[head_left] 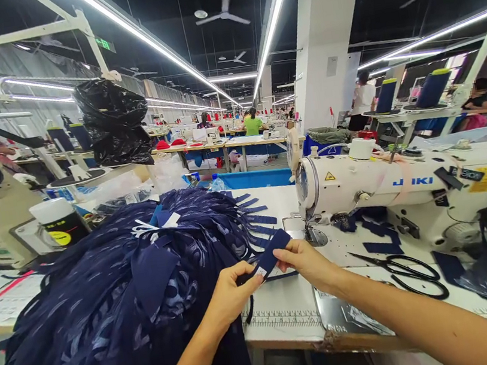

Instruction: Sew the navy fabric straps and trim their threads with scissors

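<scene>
At the near edge of the white sewing table (pixel 289 315), just in front of the white industrial sewing machine (pixel 389 186), both hands pinch one short navy fabric strip (pixel 272 255) above the printed ruler: the left hand (pixel 230 296) nips its lower end where a small white label (pixel 261 272) shows, the right hand (pixel 306 261) closes thumb and fingers on its middle. To handle it well, I judge the strip should be held flat and taut, edges squared and the label seated straight between the layers, fingertips close to the ends. A big heap of navy patterned cut pieces (pixel 119 302) lies to the left, black-handled scissors (pixel 408 274) to the right
</scene>
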`<state>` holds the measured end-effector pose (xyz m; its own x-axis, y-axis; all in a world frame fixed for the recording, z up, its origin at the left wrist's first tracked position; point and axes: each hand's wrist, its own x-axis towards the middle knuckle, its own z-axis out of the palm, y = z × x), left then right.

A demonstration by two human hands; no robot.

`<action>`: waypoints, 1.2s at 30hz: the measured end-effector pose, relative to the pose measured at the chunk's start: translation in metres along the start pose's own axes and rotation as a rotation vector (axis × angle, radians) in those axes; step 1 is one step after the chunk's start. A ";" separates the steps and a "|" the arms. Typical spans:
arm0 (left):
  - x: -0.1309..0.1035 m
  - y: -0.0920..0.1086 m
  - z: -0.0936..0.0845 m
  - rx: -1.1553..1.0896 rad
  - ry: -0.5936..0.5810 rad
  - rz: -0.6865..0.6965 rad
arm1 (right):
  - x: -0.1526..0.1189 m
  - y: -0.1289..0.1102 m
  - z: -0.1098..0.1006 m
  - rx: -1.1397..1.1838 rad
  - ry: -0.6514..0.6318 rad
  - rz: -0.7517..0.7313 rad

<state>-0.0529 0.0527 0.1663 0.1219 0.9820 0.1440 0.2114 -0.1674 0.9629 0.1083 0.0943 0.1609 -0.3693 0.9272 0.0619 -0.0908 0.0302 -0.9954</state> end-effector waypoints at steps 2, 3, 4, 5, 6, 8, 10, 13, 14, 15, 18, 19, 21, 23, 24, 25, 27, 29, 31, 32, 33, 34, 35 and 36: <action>0.000 -0.003 -0.002 0.036 0.003 0.051 | -0.006 0.001 -0.002 -0.059 -0.023 -0.045; 0.000 -0.005 -0.002 0.051 0.019 0.086 | -0.011 0.001 -0.005 -0.141 -0.034 -0.086; 0.000 -0.007 -0.003 0.060 0.042 0.121 | -0.017 0.001 -0.011 -0.266 -0.042 -0.136; 0.000 -0.009 -0.004 0.060 0.068 0.152 | -0.022 0.001 -0.018 -0.432 -0.045 -0.189; 0.001 -0.011 -0.005 0.050 0.095 0.172 | -0.028 0.000 -0.027 -0.629 -0.033 -0.234; 0.003 -0.014 -0.005 0.010 0.153 0.172 | -0.038 0.000 -0.049 -1.045 0.033 -0.250; 0.007 -0.015 -0.003 -0.057 0.206 0.143 | -0.041 -0.001 -0.073 -1.354 0.113 -0.181; 0.014 -0.013 0.000 -0.126 0.222 0.126 | -0.034 -0.001 -0.104 -1.504 0.190 -0.065; 0.017 -0.011 0.001 -0.123 0.208 0.138 | -0.030 0.000 -0.110 -1.519 0.197 -0.046; 0.019 -0.010 0.002 -0.108 0.191 0.155 | -0.025 0.002 -0.114 -1.537 0.200 -0.027; 0.023 -0.008 0.003 -0.040 0.153 0.214 | -0.011 0.010 -0.116 -1.567 0.185 0.031; 0.023 -0.008 0.003 -0.014 0.146 0.236 | -0.008 0.012 -0.115 -1.571 0.174 0.049; 0.023 -0.008 0.001 0.044 0.133 0.277 | -0.005 0.015 -0.111 -1.577 0.146 0.069; 0.024 -0.009 -0.002 0.103 0.110 0.299 | -0.006 0.017 -0.108 -1.581 0.116 0.073; 0.024 -0.009 -0.003 0.132 0.091 0.296 | -0.007 0.016 -0.105 -1.582 0.103 0.072; 0.025 -0.011 -0.003 0.160 0.072 0.288 | -0.009 0.015 -0.103 -1.581 0.091 0.071; 0.028 -0.013 -0.004 0.210 0.048 0.273 | -0.015 0.013 -0.096 -1.577 0.060 0.066; 0.032 -0.016 -0.004 0.241 0.050 0.269 | -0.021 0.010 -0.089 -1.533 -0.051 0.001; 0.035 -0.018 -0.003 0.248 0.054 0.266 | -0.026 0.007 -0.085 -1.438 -0.191 -0.127; 0.036 -0.017 -0.003 0.248 0.053 0.264 | -0.028 0.006 -0.085 -1.397 -0.225 -0.186; 0.037 -0.017 -0.003 0.245 0.052 0.263 | -0.028 0.005 -0.086 -1.372 -0.221 -0.224; 0.037 -0.016 -0.003 0.241 0.049 0.262 | -0.028 0.005 -0.089 -1.366 -0.182 -0.236; 0.037 -0.014 -0.003 0.236 0.044 0.261 | -0.028 0.006 -0.092 -1.377 -0.122 -0.221; 0.036 -0.013 -0.003 0.229 0.040 0.264 | -0.027 0.006 -0.097 -1.391 -0.070 -0.200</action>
<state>-0.0540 0.0906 0.1591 0.1642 0.9042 0.3943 0.3906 -0.4266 0.8157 0.2070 0.1054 0.1457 -0.5075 0.8445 0.1710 0.8147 0.5349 -0.2241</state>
